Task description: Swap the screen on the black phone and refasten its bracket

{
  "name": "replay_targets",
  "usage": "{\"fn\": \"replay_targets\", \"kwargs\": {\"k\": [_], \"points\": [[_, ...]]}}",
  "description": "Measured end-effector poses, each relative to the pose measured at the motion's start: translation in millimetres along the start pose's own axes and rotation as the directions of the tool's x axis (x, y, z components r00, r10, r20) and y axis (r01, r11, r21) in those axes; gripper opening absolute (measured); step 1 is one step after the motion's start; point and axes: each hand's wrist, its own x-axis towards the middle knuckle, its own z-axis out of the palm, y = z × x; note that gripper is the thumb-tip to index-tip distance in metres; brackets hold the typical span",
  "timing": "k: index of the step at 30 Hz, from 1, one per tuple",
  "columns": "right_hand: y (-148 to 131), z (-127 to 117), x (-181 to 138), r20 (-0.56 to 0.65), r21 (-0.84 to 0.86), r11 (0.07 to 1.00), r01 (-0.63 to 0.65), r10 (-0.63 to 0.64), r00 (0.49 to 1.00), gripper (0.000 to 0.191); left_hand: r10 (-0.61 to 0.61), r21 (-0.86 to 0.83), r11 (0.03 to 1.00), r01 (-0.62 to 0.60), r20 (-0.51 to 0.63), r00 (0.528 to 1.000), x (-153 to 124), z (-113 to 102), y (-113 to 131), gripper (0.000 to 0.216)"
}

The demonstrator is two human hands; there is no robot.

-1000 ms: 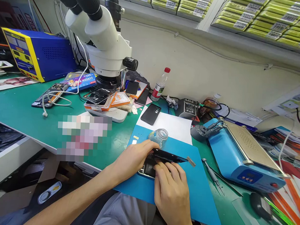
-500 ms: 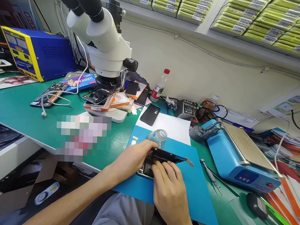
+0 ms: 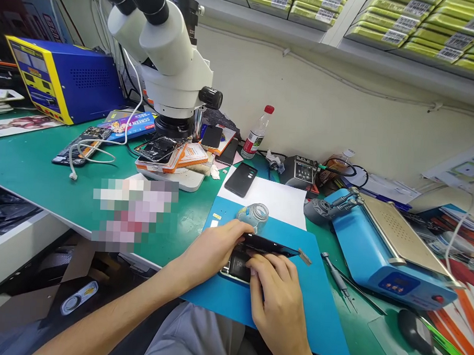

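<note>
Phone (image 3: 235, 276), opened, just nearside of jar (image 3: 254, 216), long axis roughly left-to-right. Left hand (image 3: 218, 247) holds raised panel (image 3: 272, 245) by its left end; right hand (image 3: 278, 290), nearer battery (image 3: 239, 264), partly beneath panel, grip unclear.

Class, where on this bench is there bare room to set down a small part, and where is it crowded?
Free: the blue mat between the right hand and the grey tool; the white paper right of the phone back. Crowded: under the microscope, where boxes pile up, and mid-mat, at the left hand and open phone.
</note>
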Motion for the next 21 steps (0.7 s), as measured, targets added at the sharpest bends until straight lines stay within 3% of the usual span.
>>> {"fn": "replay_targets", "kwargs": {"k": [9,21], "points": [[-1.1,4.2,-4.5,-0.005,-0.159,0.982,0.099,-0.101,0.995,0.022,0.002,0.008,1.000,-0.002,0.002,1.000,0.8,0.8,-0.5,0.030],[0.5,3.5,-6.5,0.021,-0.172,0.978,0.118,-0.116,0.993,0.027,0.009,-0.002,1.000,-0.009,-0.008,1.000,-0.9,-1.1,1.8,0.032]]}}
